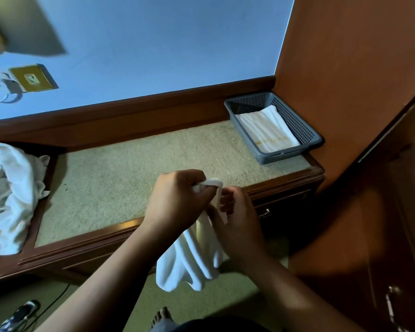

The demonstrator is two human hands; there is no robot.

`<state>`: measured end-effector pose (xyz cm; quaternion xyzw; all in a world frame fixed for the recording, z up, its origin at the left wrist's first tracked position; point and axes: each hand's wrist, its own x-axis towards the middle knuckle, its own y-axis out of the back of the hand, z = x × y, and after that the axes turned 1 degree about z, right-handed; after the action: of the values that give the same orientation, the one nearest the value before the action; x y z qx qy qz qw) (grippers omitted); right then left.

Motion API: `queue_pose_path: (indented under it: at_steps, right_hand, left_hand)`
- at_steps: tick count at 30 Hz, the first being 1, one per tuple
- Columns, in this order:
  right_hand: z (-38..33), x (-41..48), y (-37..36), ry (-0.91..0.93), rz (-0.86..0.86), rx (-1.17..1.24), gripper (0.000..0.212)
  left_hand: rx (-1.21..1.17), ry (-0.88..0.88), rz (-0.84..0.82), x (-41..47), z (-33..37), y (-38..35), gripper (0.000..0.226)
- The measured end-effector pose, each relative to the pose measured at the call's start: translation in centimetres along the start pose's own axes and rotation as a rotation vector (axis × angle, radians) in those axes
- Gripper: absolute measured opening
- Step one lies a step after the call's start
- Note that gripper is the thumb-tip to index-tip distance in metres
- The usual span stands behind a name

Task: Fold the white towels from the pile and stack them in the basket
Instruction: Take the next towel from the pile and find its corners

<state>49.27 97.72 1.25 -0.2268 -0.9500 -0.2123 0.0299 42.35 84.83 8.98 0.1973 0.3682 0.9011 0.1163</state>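
A white towel (pixel 192 257) hangs down in front of the bench's front edge. My left hand (pixel 177 200) grips its top corner in a fist. Just to the right, my right hand (pixel 235 212) pinches the towel's upper edge, the two hands almost touching. At the far left lies the crumpled pile of white towels (pixel 9 192). A grey perforated basket (pixel 307 133) stands at the back right of the bench. Inside it rests a folded white towel (pixel 266 130) with gold lettering.
The bench has a beige carpeted top (pixel 130 168) framed in dark wood, with a drawer handle (pixel 265 213) in its front. A wooden cabinet (pixel 369 116) rises on the right. A wall socket (pixel 32 79) sits upper left. My foot (pixel 161 316) and a cable lie on the floor.
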Motion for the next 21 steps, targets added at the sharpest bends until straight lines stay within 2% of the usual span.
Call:
queue_pose_path:
  at_steps: [2,6,8,11,15,18,21]
  right_hand:
    - [0.4,0.4,0.5,0.032,0.031,-0.093,0.019]
    - [3.5,1.3,1.5,0.038,0.026,-0.288,0.028]
    - [5.6,1.6,1.9,-0.073,0.012,-0.333,0.026]
    - [9.0,1.8,3.3,-0.279,0.054,-0.259,0.025]
    - [12.5,2.2,6.1,-0.444,0.163,-0.105,0.016]
    - [12.0,2.8,7.7,-0.456,0.308,0.164,0.025]
    - [8.6,3.4,8.6,-0.375,0.429,0.422,0.032]
  left_hand:
    - [0.0,-0.014,0.021,-0.1,-0.1,0.4,0.031]
    - [-0.032,-0.001,0.058,-0.1,0.0,2.0,0.037]
    - [-0.057,0.054,0.138,0.4,-0.4,3.0,0.033]
    - [-0.125,0.199,0.324,1.9,-2.2,4.9,0.019]
    - [-0.14,0.322,0.412,3.2,-4.9,6.2,0.029]
    - [-0.166,0.338,0.345,3.2,-5.2,5.7,0.018]
    - [-0.127,0.248,0.016,2.6,-4.6,4.2,0.015]
